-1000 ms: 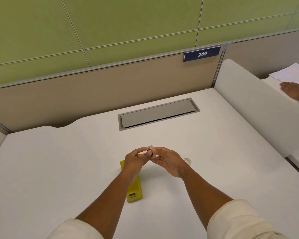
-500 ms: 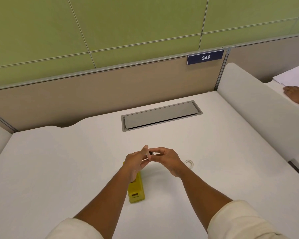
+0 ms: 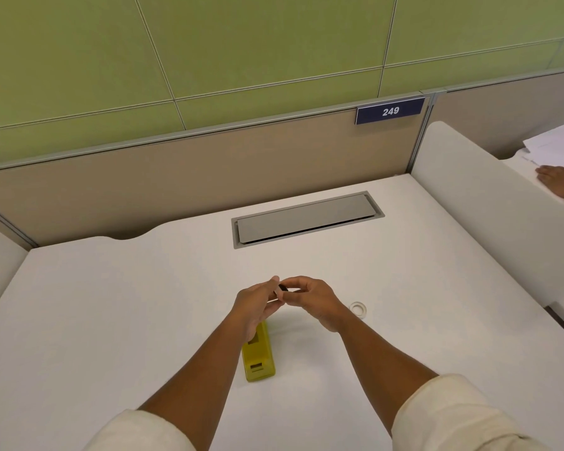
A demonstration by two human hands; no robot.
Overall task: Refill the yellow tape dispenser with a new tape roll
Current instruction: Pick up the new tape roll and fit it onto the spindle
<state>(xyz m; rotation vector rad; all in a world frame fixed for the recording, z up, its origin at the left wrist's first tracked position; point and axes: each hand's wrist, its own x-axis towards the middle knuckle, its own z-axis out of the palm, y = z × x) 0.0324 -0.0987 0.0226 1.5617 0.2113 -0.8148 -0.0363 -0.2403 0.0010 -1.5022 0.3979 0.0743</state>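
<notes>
The yellow tape dispenser (image 3: pixel 259 356) lies flat on the white desk (image 3: pixel 111 320), its far end hidden under my left wrist. My left hand (image 3: pixel 258 304) and my right hand (image 3: pixel 310 301) meet above it, fingertips touching. Between them they pinch a small ring (image 3: pixel 282 288), of which only a dark edge shows; I cannot tell if it is a tape roll or a core. A clear tape roll (image 3: pixel 358 309) lies flat on the desk just right of my right hand, apart from it.
A grey cable hatch (image 3: pixel 306 219) is set into the desk further back. A white divider (image 3: pixel 489 216) bounds the desk on the right. Beyond it another person's hand (image 3: pixel 560 183) rests by papers (image 3: pixel 554 144). A beige partition stands behind.
My hands have stayed together over the dispenser. The small ring, plainly visible a second ago, has turned and is now mostly hidden by my fingers.
</notes>
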